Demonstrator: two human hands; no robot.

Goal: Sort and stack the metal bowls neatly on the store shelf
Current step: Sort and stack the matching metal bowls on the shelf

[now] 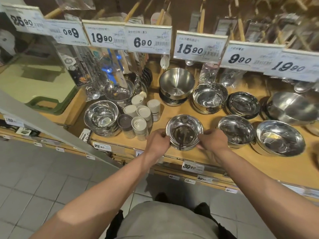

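Gripping a short stack of small metal bowls (184, 132) from both sides, the left hand (158, 141) and the right hand (213, 139) meet near the front edge of the wooden shelf (215, 156), about midway along it. Each hand's fingers are curled round the stack's rim and side, the left on its left flank, the right on its right. The stack sits upright on the shelf, mouth up.

Just to its right along the same front edge stand a second shiny bowl stack (236, 131) and then a wider bowl (279, 138), close to each other. Toward the back edge sit a tilted deep bowl (177, 83) resting on a dark-banded one, a straight-sided bowl (209, 97) beside it, and a shallow dark bowl stack (243, 105) further right. Left of the held stack is a cluster of lidded shaker jars (139, 116), and beyond them another bowl stack (101, 117) near the shelf's left corner. Price tags (148, 39) hang in a row above, with packaged utensils behind them.
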